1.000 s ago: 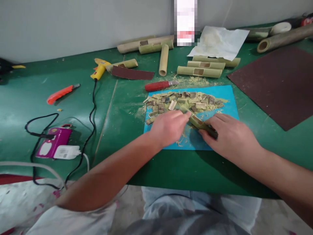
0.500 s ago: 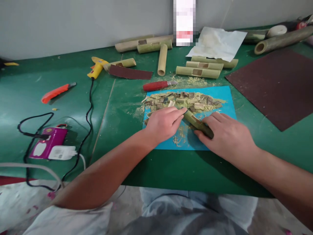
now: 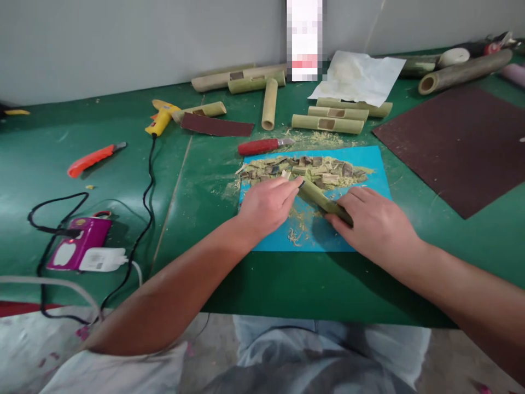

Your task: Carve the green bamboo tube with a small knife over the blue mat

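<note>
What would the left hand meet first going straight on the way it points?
The left hand would likely meet the bamboo tube right at its fingertips, then the bamboo scraps, though depth is unclear.

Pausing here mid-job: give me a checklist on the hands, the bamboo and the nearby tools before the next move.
1. Right hand gripping the near end of the bamboo tube: ok.
2. Left hand at the tube's far end: ok; what its fingertips grip there: cannot tell.
3. Red-handled knife away from both hands: ok, it lies beyond the blue sheet, blade bare.
4. Blue sheet free of scraps: not ok, chips and shavings lie on it.
5. Yellow glue gun cool: cannot tell.
</note>
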Demonstrator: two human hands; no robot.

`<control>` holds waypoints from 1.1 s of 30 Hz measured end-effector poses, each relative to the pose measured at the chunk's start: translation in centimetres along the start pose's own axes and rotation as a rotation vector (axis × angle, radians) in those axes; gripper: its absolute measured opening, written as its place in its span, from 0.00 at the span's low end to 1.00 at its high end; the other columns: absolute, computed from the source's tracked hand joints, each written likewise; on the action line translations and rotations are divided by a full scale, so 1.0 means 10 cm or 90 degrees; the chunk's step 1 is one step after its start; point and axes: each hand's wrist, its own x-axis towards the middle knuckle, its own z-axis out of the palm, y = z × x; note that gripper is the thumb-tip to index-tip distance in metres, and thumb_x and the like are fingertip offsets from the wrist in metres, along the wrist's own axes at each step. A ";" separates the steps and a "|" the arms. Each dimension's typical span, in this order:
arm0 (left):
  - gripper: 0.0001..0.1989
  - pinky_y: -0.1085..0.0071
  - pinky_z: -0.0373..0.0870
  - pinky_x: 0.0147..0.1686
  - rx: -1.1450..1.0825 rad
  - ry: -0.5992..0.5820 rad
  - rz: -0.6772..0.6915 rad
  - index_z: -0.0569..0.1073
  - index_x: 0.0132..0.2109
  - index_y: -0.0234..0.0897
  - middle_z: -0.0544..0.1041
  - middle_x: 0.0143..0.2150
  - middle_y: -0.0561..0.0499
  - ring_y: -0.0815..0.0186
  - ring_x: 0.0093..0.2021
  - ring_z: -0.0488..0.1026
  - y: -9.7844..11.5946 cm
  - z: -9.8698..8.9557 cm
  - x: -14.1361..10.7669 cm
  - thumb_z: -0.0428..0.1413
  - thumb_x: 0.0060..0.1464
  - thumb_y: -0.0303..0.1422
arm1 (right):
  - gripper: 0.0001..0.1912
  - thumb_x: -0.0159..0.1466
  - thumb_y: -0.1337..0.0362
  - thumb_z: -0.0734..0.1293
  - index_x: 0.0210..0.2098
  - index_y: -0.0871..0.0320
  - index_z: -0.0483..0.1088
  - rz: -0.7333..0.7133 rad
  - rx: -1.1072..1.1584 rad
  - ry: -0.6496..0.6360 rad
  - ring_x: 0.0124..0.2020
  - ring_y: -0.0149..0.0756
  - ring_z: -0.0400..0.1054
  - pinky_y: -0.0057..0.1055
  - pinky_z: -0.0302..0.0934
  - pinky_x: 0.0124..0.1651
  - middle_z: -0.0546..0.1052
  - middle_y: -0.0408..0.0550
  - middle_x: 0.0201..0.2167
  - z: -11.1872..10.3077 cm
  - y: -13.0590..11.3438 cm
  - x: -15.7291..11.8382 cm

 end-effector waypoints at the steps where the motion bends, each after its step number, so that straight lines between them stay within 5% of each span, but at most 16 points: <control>1: 0.18 0.69 0.75 0.39 0.001 -0.007 -0.009 0.77 0.57 0.31 0.81 0.40 0.43 0.63 0.39 0.79 0.00 0.01 0.03 0.48 0.70 0.33 | 0.10 0.67 0.62 0.63 0.32 0.59 0.72 -0.017 -0.007 -0.003 0.35 0.43 0.68 0.37 0.59 0.37 0.74 0.53 0.30 -0.01 -0.01 0.01; 23: 0.18 0.71 0.73 0.35 -0.015 0.005 -0.003 0.77 0.57 0.32 0.80 0.35 0.46 0.65 0.35 0.77 0.00 0.03 0.04 0.48 0.69 0.33 | 0.11 0.69 0.62 0.61 0.32 0.59 0.70 -0.005 -0.013 -0.005 0.35 0.44 0.66 0.37 0.57 0.37 0.73 0.53 0.29 0.03 -0.03 0.02; 33: 0.17 0.71 0.75 0.40 -0.064 0.007 -0.031 0.79 0.55 0.34 0.82 0.40 0.45 0.63 0.40 0.79 -0.01 0.03 0.11 0.50 0.68 0.32 | 0.11 0.69 0.61 0.62 0.32 0.58 0.70 -0.005 -0.010 0.001 0.34 0.43 0.66 0.37 0.57 0.36 0.72 0.52 0.29 0.04 -0.02 0.02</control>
